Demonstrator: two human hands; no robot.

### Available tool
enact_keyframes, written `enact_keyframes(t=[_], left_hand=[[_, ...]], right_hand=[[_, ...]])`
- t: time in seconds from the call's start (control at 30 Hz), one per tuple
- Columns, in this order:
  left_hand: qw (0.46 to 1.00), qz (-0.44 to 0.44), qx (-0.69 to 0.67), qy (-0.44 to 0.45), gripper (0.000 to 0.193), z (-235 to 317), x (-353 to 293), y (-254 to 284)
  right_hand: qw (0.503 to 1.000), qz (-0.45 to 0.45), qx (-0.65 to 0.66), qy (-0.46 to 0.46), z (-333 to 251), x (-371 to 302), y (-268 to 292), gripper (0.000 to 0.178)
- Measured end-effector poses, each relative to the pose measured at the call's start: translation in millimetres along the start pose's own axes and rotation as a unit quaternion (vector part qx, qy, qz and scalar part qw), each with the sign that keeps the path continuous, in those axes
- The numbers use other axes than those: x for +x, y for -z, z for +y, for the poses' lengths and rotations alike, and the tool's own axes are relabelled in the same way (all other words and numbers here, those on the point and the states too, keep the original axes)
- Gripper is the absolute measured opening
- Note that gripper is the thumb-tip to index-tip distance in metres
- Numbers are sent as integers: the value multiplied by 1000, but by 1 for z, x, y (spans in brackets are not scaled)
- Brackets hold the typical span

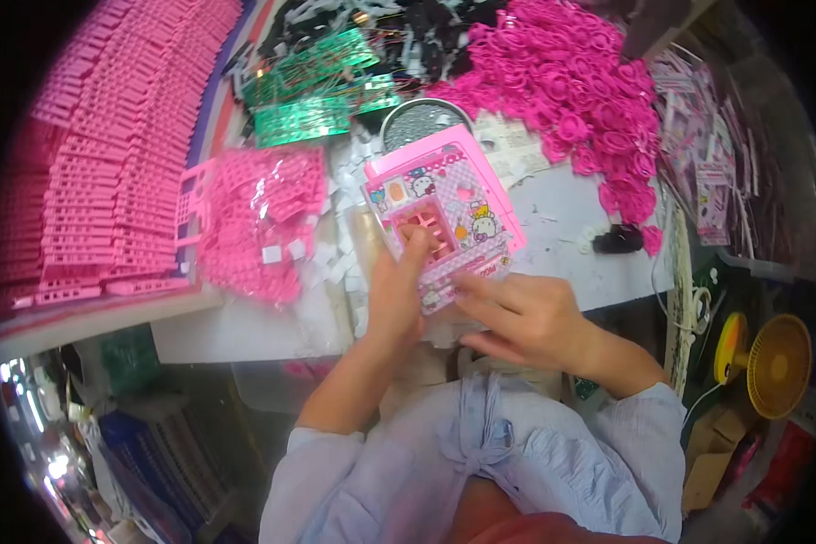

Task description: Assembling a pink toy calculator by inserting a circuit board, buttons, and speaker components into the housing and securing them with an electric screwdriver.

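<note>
A pink plastic casing (pixel 491 181) lies at the middle of the table, with a cartoon-printed sheet (pixel 462 204) over its front. The sheet has a rectangular cut-out where pink parts show. My left hand (pixel 393 295) grips the casing and sheet at their near left side, its thumb over the cut-out and its other fingers hidden beneath. Fingertips of my right hand (pixel 530 313) touch the sheet's near edge. That hand's thumb stands apart from its fingers, and I see nothing held between them.
Behind the casing stands a round tin (pixel 426 122) of small metal pieces. Green circuit boards (pixel 301 121), a bag of pink parts (pixel 263 213) and stacked pink casings (pixel 122 163) fill the left. Pink rings (pixel 571 82) heap at back right; a yellow fan (pixel 778 367) stands right.
</note>
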State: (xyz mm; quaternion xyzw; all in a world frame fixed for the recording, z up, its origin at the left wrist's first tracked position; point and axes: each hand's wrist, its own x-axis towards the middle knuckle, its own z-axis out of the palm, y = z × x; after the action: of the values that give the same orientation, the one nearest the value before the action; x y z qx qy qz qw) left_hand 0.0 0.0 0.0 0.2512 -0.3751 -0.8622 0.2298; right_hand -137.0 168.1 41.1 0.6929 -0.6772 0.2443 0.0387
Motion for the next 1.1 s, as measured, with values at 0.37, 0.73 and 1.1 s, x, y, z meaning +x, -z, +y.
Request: enact_keyframes(t=[0.37, 0.73, 1.1], left_hand=[[832, 242, 401, -297, 76, 27, -5, 4], [924, 86, 311, -203, 102, 32, -12, 31], [903, 102, 377, -178, 103, 22, -17, 40]], right_hand=[[679, 89, 677, -269, 5, 55, -62, 58], [791, 80, 574, -197, -8, 54, -56, 66], [802, 16, 563, -200, -7, 53, -48, 76]])
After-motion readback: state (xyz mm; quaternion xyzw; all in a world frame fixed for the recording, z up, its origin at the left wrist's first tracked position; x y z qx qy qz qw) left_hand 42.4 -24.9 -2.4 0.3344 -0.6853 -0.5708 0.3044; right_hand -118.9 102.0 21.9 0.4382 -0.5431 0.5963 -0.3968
